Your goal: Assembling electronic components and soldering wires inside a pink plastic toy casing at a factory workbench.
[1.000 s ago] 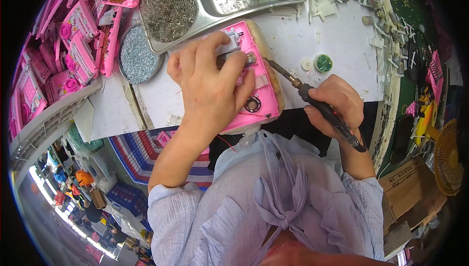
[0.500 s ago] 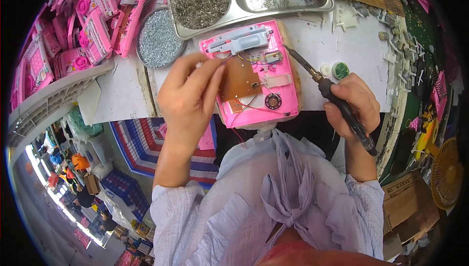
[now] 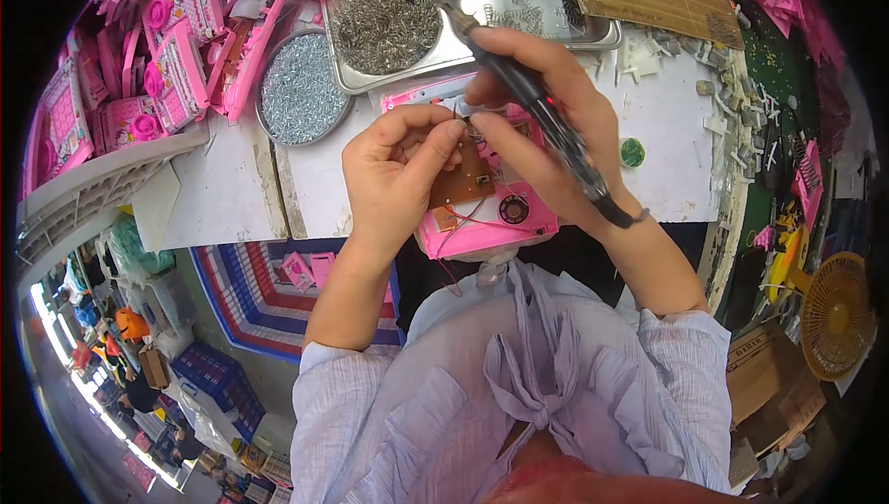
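A pink plastic casing [image 3: 546, 222] lies open on the bench before me, with a brown circuit board [image 3: 468, 184], a round black speaker [image 3: 514, 209] and thin wires inside. My left hand [image 3: 391, 166] is over the board's left part, thumb and fingers pinched on something too small to make out. My right hand [image 3: 579, 124] holds a black-handled soldering iron [image 3: 558, 122], its tip pointing up and away over the metal tray. The right thumb and a finger meet the left fingertips above the board. Both hands hide the casing's upper middle.
Behind the casing stands a metal tray [image 3: 356, 87] with small springs [image 3: 384, 31]. A round bowl [image 3: 298, 142] of screws is on the left, beside heaped pink casings [image 3: 181, 64]. A green-topped tin [image 3: 632, 153] and white plastic pieces [image 3: 639, 61] lie right. A striped crate [image 3: 233, 314] is below.
My right hand has swung left over the casing with the soldering iron, its tip now up over the tray. The left hand has shifted slightly right, and the hands now meet.
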Demonstrator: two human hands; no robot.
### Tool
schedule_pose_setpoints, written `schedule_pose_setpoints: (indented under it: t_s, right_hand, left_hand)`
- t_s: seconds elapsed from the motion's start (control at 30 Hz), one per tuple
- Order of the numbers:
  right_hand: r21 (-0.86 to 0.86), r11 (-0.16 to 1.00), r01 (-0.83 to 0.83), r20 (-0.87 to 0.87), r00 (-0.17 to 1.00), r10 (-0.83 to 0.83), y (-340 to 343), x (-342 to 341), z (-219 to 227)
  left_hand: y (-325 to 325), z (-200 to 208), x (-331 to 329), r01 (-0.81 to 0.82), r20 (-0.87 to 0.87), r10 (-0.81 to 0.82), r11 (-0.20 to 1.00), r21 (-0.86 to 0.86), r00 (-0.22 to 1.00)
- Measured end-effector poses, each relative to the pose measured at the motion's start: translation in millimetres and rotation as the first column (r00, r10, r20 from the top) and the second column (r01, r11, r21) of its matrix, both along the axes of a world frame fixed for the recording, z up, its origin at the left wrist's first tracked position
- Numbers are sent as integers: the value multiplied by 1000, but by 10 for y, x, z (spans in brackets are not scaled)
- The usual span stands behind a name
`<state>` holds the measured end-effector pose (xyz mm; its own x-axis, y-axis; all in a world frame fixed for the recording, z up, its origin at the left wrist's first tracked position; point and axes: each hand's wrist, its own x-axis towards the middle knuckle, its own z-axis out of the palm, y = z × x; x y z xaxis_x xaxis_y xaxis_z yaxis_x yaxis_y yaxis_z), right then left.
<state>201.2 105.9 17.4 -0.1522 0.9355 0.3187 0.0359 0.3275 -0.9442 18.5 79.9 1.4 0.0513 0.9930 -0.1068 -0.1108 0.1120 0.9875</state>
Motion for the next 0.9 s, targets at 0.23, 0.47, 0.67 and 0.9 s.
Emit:
schedule_pose_setpoints:
  t_s: [0.23, 0.47, 0.67, 0.9]
  right_hand:
    - [-25, 999, -34, -5, 999, 34, 71, -107, -30]
    - [128, 989, 75, 209, 973, -101, -40, -111, -119]
    - [233, 968, 90, 359, 918, -171, -249, 310, -104]
    - [323, 941, 98, 193, 967, -167, -291, 604, -135]
  left_hand:
    - [24, 23, -48, 60, -26, -61, 997, -44, 998]
    - [70, 29, -108, 76, 17, -74, 990, -121, 997]
    - [217, 78, -95, 249, -621, 44, 893, 376, 782]
    - [131, 32, -20, 249, -702, 28, 925, 289, 712]
